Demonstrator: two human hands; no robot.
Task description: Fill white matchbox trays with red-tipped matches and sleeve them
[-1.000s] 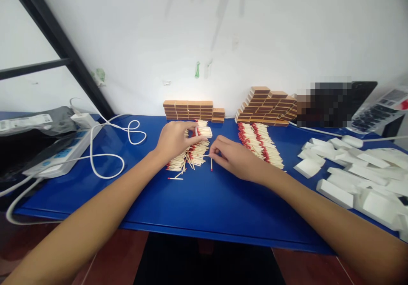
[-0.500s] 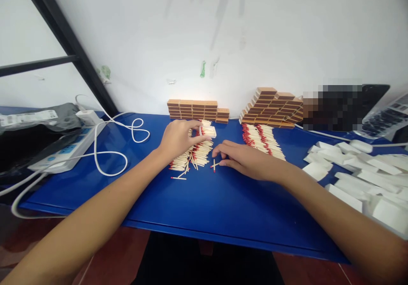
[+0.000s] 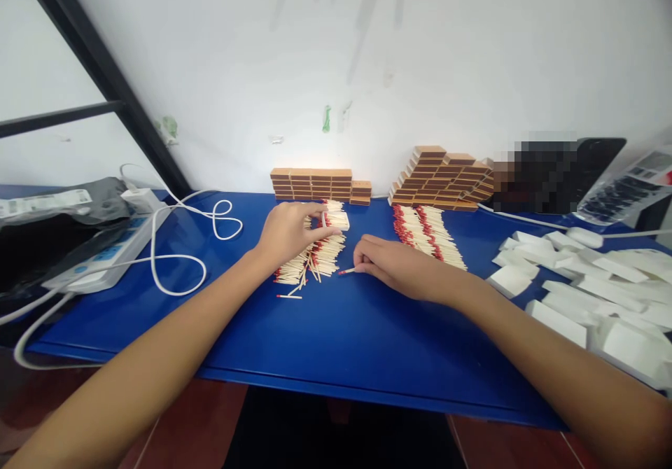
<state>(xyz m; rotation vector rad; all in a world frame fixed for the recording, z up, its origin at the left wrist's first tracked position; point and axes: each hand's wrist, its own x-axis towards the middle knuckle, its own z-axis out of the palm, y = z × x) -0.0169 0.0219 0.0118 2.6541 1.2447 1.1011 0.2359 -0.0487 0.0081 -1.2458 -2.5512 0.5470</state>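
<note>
Between its thumb and fingers, my left hand (image 3: 286,236) grips a small white matchbox tray (image 3: 344,222) with matches lying in it. The tray is over a pile of red-headed matches (image 3: 326,253), part of which my hand covers. To the right, the fingers of my right hand (image 3: 397,264) are pinched on a match (image 3: 347,271), its red head pointing left. A loose match (image 3: 290,297) lies on the blue table (image 3: 325,343) in front of the pile, with others just behind it.
Stacked matchboxes (image 3: 312,183) stand by the wall, and a taller stack (image 3: 438,178) rises farther right. More matches (image 3: 428,234) lie before it. White trays (image 3: 593,280) are heaped at right. A power strip (image 3: 108,255) and white cables (image 3: 153,245) occupy the left side.
Two crossed matches showed at my right fingertips; now one shows, held there, and the fingers have closed in more. My left hand keeps its grip on the tray. The view has shifted slightly.
</note>
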